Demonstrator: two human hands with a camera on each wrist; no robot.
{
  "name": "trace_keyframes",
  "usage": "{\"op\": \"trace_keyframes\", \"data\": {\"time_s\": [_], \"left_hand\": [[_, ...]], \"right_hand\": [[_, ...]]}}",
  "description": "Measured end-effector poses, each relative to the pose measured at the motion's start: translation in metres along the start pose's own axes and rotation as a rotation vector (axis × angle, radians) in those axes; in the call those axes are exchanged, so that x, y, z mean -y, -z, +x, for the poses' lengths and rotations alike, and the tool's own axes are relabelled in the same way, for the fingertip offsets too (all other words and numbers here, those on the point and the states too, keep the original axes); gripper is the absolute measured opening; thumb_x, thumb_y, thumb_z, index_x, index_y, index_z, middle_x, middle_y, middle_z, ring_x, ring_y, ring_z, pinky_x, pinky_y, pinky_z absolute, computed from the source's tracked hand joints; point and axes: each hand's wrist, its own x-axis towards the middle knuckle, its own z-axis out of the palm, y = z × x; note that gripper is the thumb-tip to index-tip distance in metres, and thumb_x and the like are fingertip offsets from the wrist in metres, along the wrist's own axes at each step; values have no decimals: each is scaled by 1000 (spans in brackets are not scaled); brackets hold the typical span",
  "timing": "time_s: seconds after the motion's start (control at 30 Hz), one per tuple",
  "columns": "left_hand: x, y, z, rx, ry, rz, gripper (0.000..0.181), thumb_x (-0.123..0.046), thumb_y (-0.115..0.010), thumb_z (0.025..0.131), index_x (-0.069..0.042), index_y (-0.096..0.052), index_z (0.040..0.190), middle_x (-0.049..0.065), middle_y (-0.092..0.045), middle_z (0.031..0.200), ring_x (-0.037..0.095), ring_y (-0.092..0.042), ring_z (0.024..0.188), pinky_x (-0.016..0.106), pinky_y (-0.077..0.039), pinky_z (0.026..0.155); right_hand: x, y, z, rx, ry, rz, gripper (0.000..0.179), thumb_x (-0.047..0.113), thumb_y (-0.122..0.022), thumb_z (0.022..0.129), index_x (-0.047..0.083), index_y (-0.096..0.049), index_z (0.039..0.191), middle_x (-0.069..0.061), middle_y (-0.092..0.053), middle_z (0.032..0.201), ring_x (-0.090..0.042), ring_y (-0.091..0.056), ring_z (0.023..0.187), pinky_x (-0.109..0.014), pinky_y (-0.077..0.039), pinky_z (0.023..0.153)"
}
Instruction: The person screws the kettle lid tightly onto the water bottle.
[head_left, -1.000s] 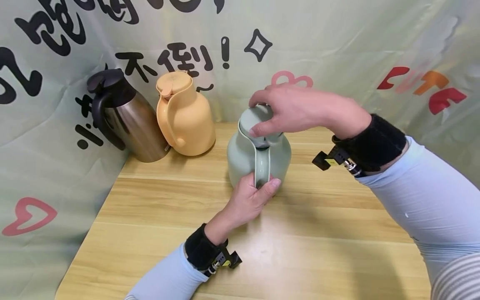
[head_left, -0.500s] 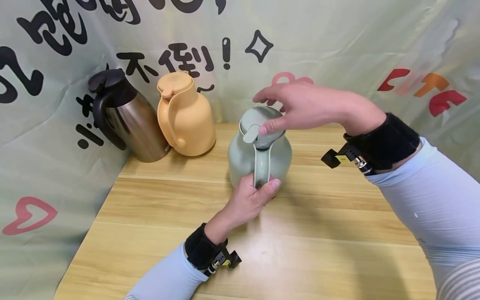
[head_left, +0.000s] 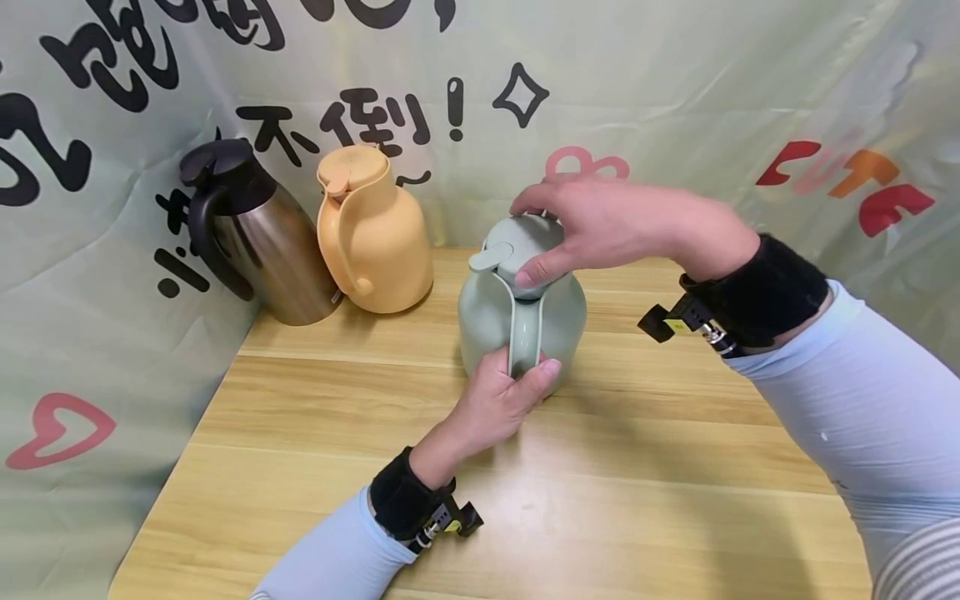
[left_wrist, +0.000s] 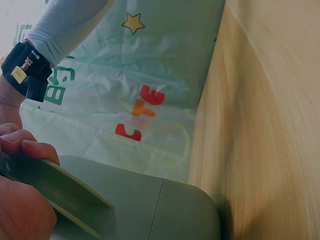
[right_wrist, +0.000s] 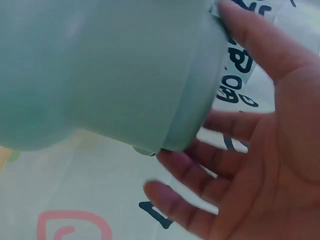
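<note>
A sage-green vacuum jug (head_left: 480,321) stands on the wooden table. My left hand (head_left: 501,402) grips its handle (head_left: 525,329), the thumb lying along the right side; the left wrist view shows those fingers wrapped around the handle (left_wrist: 75,192). On top, my right hand (head_left: 592,223) holds the round jug lid (head_left: 517,237) from the right, thumb at the near edge and fingers at the far edge. The lid's tab (head_left: 491,257) points left, away from the handle. In the right wrist view, fingertips reach the rim of the lid (right_wrist: 197,95).
To the left stand a yellow-orange jug (head_left: 386,242) and a steel jug (head_left: 273,250) with a black top and handle, close together. Behind them hangs a printed cloth backdrop (head_left: 675,100). The wooden table (head_left: 585,500) extends in front and to the right.
The lid has turned clockwise seen from above, its tab swinging from near the handle to the left. My right hand loosened, drew back right, then closed on the lid again. Left hand stayed put.
</note>
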Motion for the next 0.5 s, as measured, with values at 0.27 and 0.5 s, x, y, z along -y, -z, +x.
{"op": "trace_keyframes", "data": {"time_s": [0.27, 0.5], "left_hand": [[1, -1, 1, 3, 2, 1, 39, -33, -62, 106, -7, -57, 78, -4, -49, 65, 8, -46, 60, 25, -40, 59], [1, -1, 0, -5, 12, -3, 39, -33, -62, 106, -8, -56, 77, -3, -49, 65, 9, -46, 60, 25, -40, 59]], "right_hand": [[3, 1, -4, 2, -21, -52, 99, 64, -81, 83, 10, -44, 157, -13, -58, 137, -31, -59, 119, -51, -40, 110], [4, 0, -2, -3, 20, 15, 87, 44, -81, 88, 5, -43, 155, -13, -63, 136, -27, -61, 121, -46, -49, 106]]}}
